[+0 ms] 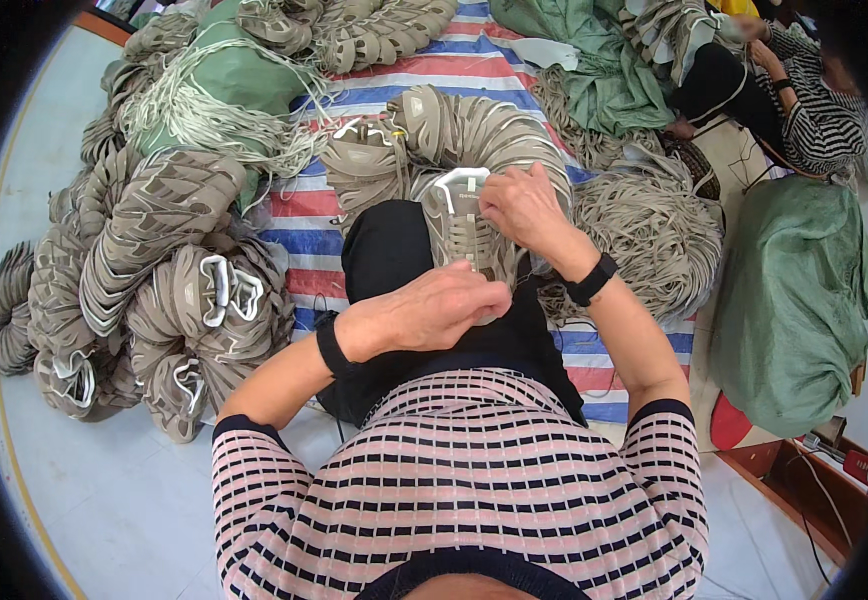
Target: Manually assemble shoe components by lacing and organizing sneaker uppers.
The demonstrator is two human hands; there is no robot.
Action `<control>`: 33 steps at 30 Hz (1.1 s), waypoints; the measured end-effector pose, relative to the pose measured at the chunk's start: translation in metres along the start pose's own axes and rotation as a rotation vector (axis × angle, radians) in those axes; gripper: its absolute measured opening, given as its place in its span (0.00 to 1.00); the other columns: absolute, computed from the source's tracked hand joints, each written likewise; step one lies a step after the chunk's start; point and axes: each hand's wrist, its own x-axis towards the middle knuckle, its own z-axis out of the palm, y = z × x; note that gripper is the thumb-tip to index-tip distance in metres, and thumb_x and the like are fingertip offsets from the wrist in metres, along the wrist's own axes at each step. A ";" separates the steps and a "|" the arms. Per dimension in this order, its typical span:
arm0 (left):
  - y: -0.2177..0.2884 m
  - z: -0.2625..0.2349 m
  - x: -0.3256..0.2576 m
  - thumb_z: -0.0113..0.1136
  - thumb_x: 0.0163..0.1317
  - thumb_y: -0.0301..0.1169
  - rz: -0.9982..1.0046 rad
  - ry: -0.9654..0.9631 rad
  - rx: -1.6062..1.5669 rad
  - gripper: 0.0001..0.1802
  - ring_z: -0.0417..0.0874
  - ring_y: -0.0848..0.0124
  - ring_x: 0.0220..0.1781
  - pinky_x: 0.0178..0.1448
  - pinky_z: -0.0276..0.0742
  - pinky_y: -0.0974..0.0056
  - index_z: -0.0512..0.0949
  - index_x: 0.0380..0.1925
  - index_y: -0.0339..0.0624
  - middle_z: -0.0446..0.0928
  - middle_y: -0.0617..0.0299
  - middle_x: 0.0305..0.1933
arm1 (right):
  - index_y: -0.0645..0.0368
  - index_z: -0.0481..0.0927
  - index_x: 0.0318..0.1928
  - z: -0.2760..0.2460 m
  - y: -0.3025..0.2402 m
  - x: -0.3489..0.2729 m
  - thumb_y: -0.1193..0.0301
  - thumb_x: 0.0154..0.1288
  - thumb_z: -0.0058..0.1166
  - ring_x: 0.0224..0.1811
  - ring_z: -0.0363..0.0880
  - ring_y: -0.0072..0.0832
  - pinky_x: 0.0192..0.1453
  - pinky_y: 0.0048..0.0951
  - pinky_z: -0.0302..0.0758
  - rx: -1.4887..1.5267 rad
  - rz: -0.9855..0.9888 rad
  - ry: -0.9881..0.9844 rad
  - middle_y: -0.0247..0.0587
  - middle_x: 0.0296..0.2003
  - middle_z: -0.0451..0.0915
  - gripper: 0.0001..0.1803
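A beige-brown shoe upper (pixel 462 228) with a white-lined collar rests over my lap, with lacing crossing its middle. My right hand (pixel 529 210) is closed at the collar's right side, its bent fingers on the upper. Near the toe end, my left hand (pixel 434 305) is closed with fingers pinched together; what they hold, if anything, is hidden. Just beyond the upper curves a long nested row of similar shoe uppers (pixel 489 130). Another bundle of uppers (pixel 364 170) stands left of that row.
Heaped bundles of uppers (pixel 159 230) lie to my left. Pale laces (pixel 224 110) drape over a green sack there. A pile of beige laces (pixel 649 235) sits on the striped sheet (pixel 304 235) at right, near a green sack (pixel 794 300). Another person (pixel 814 100) works at far right.
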 end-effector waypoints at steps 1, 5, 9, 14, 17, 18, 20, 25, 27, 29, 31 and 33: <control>0.000 0.001 0.000 0.50 0.56 0.22 0.015 -0.013 0.011 0.06 0.73 0.59 0.30 0.37 0.63 0.60 0.67 0.32 0.43 0.70 0.58 0.24 | 0.55 0.77 0.24 0.001 -0.001 0.002 0.71 0.49 0.58 0.36 0.71 0.32 0.42 0.38 0.59 -0.002 -0.003 -0.002 0.30 0.28 0.76 0.04; 0.002 0.006 0.007 0.50 0.53 0.20 0.035 -0.001 0.019 0.07 0.73 0.59 0.30 0.38 0.63 0.61 0.67 0.31 0.42 0.70 0.58 0.24 | 0.55 0.79 0.26 0.026 0.008 -0.003 0.69 0.48 0.59 0.36 0.71 0.34 0.41 0.38 0.61 0.209 0.132 0.032 0.32 0.27 0.76 0.04; -0.001 0.009 0.009 0.53 0.51 0.22 0.028 -0.086 0.117 0.09 0.74 0.59 0.32 0.39 0.64 0.60 0.69 0.33 0.43 0.71 0.58 0.26 | 0.52 0.80 0.28 0.039 -0.001 -0.011 0.69 0.48 0.59 0.38 0.71 0.37 0.44 0.41 0.61 0.396 0.322 0.157 0.34 0.31 0.77 0.04; -0.023 -0.015 0.019 0.53 0.51 0.22 0.038 0.218 0.394 0.13 0.75 0.56 0.37 0.41 0.70 0.56 0.71 0.38 0.44 0.74 0.57 0.35 | 0.54 0.80 0.28 0.011 -0.010 -0.007 0.72 0.50 0.56 0.37 0.73 0.39 0.44 0.42 0.63 0.200 0.231 0.050 0.38 0.30 0.78 0.03; -0.084 -0.033 0.031 0.54 0.49 0.22 0.007 0.312 0.519 0.11 0.74 0.53 0.40 0.43 0.70 0.54 0.72 0.36 0.39 0.73 0.52 0.35 | 0.55 0.80 0.26 0.009 -0.010 0.003 0.74 0.51 0.53 0.34 0.76 0.42 0.39 0.43 0.68 0.040 0.214 -0.014 0.40 0.27 0.79 0.03; -0.099 -0.033 0.032 0.54 0.49 0.22 0.004 0.314 0.520 0.11 0.74 0.53 0.40 0.43 0.70 0.54 0.72 0.36 0.39 0.73 0.52 0.35 | 0.56 0.80 0.26 0.010 -0.010 0.006 0.75 0.51 0.51 0.33 0.77 0.44 0.36 0.44 0.69 -0.010 0.247 -0.091 0.43 0.27 0.79 0.04; -0.117 -0.035 0.033 0.56 0.49 0.24 -0.204 0.021 0.581 0.10 0.74 0.52 0.41 0.44 0.71 0.54 0.73 0.33 0.37 0.74 0.50 0.36 | 0.56 0.79 0.26 0.011 -0.012 0.009 0.75 0.49 0.50 0.32 0.78 0.44 0.35 0.44 0.68 -0.031 0.226 -0.110 0.45 0.25 0.79 0.04; -0.121 -0.038 0.040 0.55 0.46 0.25 -0.357 -0.104 0.535 0.05 0.74 0.51 0.40 0.46 0.71 0.55 0.75 0.23 0.34 0.75 0.48 0.32 | 0.56 0.79 0.26 0.024 -0.005 0.007 0.75 0.49 0.48 0.32 0.78 0.46 0.34 0.45 0.68 -0.035 0.193 -0.079 0.49 0.25 0.78 0.05; -0.125 -0.035 0.041 0.54 0.44 0.26 -0.332 -0.166 0.581 0.05 0.74 0.51 0.39 0.45 0.72 0.56 0.76 0.18 0.34 0.75 0.47 0.29 | 0.58 0.78 0.25 0.027 -0.003 0.006 0.75 0.50 0.49 0.33 0.77 0.47 0.35 0.46 0.69 0.115 0.178 -0.056 0.49 0.26 0.78 0.05; -0.127 -0.036 0.043 0.54 0.44 0.26 -0.323 -0.195 0.598 0.05 0.74 0.52 0.39 0.45 0.72 0.55 0.76 0.18 0.34 0.75 0.48 0.29 | 0.59 0.78 0.25 0.030 -0.003 0.002 0.74 0.51 0.49 0.34 0.77 0.48 0.36 0.46 0.69 0.220 0.190 0.004 0.49 0.27 0.78 0.05; -0.125 -0.036 0.044 0.55 0.43 0.26 -0.315 -0.225 0.613 0.06 0.74 0.52 0.38 0.44 0.72 0.55 0.76 0.17 0.34 0.75 0.48 0.29 | 0.60 0.77 0.25 0.030 -0.004 -0.002 0.73 0.51 0.49 0.34 0.77 0.49 0.37 0.46 0.70 0.326 0.203 0.063 0.50 0.27 0.78 0.05; -0.123 -0.037 0.043 0.55 0.43 0.26 -0.313 -0.181 0.565 0.06 0.73 0.52 0.37 0.42 0.72 0.54 0.76 0.17 0.34 0.75 0.49 0.27 | 0.61 0.77 0.26 0.024 -0.006 -0.004 0.73 0.51 0.50 0.35 0.77 0.49 0.38 0.46 0.71 0.454 0.228 0.073 0.50 0.28 0.78 0.05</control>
